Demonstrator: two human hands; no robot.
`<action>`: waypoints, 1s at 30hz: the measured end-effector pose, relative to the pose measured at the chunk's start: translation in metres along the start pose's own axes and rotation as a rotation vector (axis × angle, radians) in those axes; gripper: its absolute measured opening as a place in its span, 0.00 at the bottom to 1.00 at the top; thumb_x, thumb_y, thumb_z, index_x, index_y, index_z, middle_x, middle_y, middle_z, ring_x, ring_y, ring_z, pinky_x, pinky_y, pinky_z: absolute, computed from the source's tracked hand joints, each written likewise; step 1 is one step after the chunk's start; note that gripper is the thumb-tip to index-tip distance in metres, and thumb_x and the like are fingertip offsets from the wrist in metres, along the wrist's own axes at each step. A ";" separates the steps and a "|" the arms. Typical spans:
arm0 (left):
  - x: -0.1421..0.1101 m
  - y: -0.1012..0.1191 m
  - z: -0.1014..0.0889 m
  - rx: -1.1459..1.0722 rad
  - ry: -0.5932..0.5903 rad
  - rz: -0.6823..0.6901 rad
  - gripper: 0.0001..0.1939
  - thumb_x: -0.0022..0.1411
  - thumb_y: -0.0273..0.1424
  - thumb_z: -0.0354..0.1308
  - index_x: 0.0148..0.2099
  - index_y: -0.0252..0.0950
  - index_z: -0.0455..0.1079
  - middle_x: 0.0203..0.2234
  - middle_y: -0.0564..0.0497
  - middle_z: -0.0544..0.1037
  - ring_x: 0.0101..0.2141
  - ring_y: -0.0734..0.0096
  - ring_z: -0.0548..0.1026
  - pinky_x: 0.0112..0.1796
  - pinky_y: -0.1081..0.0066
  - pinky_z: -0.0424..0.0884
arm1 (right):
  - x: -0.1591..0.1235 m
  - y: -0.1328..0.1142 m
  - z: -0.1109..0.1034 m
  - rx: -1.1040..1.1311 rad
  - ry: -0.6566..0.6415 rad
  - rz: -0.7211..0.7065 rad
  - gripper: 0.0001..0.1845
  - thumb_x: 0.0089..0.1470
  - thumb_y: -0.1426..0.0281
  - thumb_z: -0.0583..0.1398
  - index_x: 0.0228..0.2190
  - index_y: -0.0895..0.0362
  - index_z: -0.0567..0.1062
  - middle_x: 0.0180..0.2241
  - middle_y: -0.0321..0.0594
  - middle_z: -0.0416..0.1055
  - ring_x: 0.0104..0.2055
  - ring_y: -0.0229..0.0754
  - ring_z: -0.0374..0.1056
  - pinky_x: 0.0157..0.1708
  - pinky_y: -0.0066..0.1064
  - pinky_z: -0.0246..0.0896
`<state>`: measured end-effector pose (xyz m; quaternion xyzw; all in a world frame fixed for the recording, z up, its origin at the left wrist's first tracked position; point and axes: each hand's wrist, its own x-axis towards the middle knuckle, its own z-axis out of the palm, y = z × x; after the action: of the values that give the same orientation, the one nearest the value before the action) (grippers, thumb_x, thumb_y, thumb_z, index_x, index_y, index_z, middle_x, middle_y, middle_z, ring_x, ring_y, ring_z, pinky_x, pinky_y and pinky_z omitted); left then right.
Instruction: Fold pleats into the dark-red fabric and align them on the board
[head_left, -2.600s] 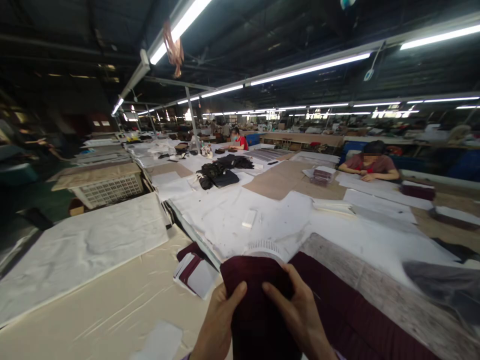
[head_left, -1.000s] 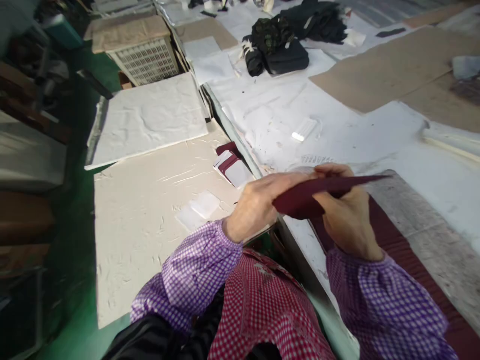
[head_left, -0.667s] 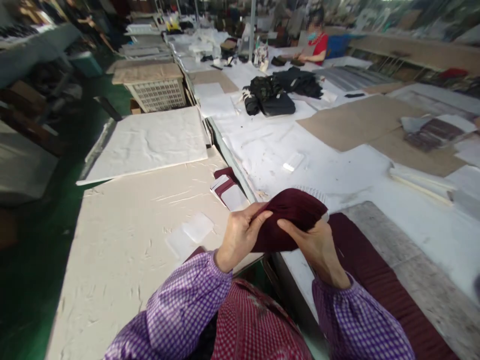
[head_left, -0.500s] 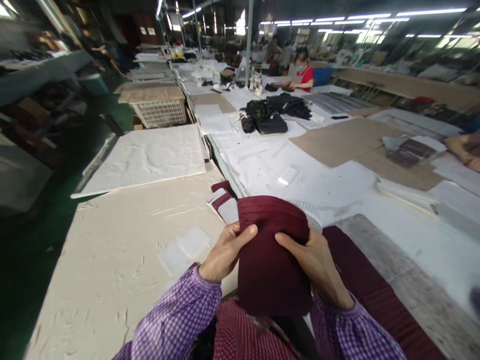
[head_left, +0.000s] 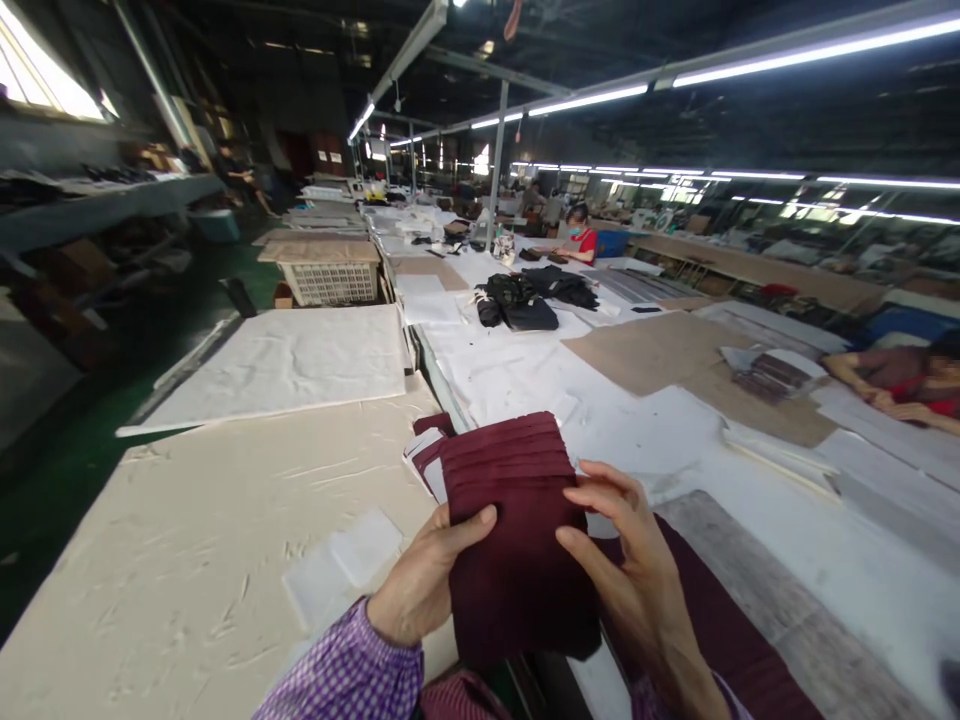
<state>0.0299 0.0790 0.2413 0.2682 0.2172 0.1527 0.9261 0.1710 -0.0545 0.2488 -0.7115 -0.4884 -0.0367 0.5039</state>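
I hold a folded stack of dark maroon fabric pieces [head_left: 510, 520] upright in front of me, above the table edge. My left hand [head_left: 424, 585] grips its left side with the thumb across the front. My right hand [head_left: 634, 570] steadies the right side, thumb on the fabric and fingers partly spread. A long strip of the same maroon fabric [head_left: 720, 630] lies on the table under my right hand. Small maroon and white pieces [head_left: 421, 452] rest just behind the stack.
A cream sheet [head_left: 195, 540] covers the table on my left, with a white board [head_left: 285, 360] beyond it. Black garments [head_left: 525, 295] and a plastic crate [head_left: 330, 280] lie farther back. Another person's arms [head_left: 892, 385] rest on the table at right; a worker in red [head_left: 579, 240] sits far off.
My head has tilted up, so the view shows more of the hall. The maroon stack has been turned and flattened upright, and my right fingers have loosened and spread along its edge.
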 end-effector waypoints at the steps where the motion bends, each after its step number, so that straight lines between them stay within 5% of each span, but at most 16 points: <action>1: -0.002 0.001 0.001 0.003 -0.016 -0.001 0.10 0.56 0.27 0.64 0.41 0.31 0.77 0.35 0.43 0.83 0.36 0.61 0.80 0.45 0.64 0.74 | 0.000 -0.001 -0.001 0.020 -0.016 0.040 0.11 0.54 0.67 0.63 0.41 0.47 0.74 0.51 0.42 0.64 0.55 0.48 0.62 0.51 0.45 0.60; 9: -0.007 0.009 0.007 0.062 -0.088 0.022 0.14 0.55 0.27 0.64 0.46 0.32 0.77 0.38 0.42 0.82 0.37 0.60 0.80 0.41 0.66 0.75 | -0.002 -0.006 0.001 0.400 -0.133 0.401 0.15 0.51 0.61 0.64 0.42 0.50 0.74 0.55 0.44 0.61 0.54 0.50 0.64 0.47 0.38 0.66; 17: 0.001 0.009 0.006 0.051 -0.081 0.051 0.13 0.51 0.28 0.67 0.42 0.31 0.78 0.33 0.42 0.83 0.31 0.64 0.80 0.35 0.70 0.75 | 0.005 -0.029 0.009 0.495 -0.131 0.676 0.19 0.46 0.58 0.67 0.38 0.54 0.78 0.41 0.41 0.77 0.44 0.47 0.71 0.43 0.32 0.69; 30: 0.004 0.007 0.004 0.065 -0.068 0.079 0.15 0.51 0.28 0.67 0.43 0.32 0.78 0.34 0.42 0.83 0.33 0.63 0.80 0.38 0.68 0.74 | 0.011 -0.027 0.008 0.335 -0.152 0.654 0.17 0.45 0.58 0.66 0.34 0.54 0.76 0.35 0.41 0.78 0.41 0.49 0.73 0.40 0.34 0.69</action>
<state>0.0345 0.0845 0.2469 0.3114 0.1798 0.1729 0.9170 0.1532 -0.0408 0.2698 -0.7383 -0.2708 0.2595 0.5606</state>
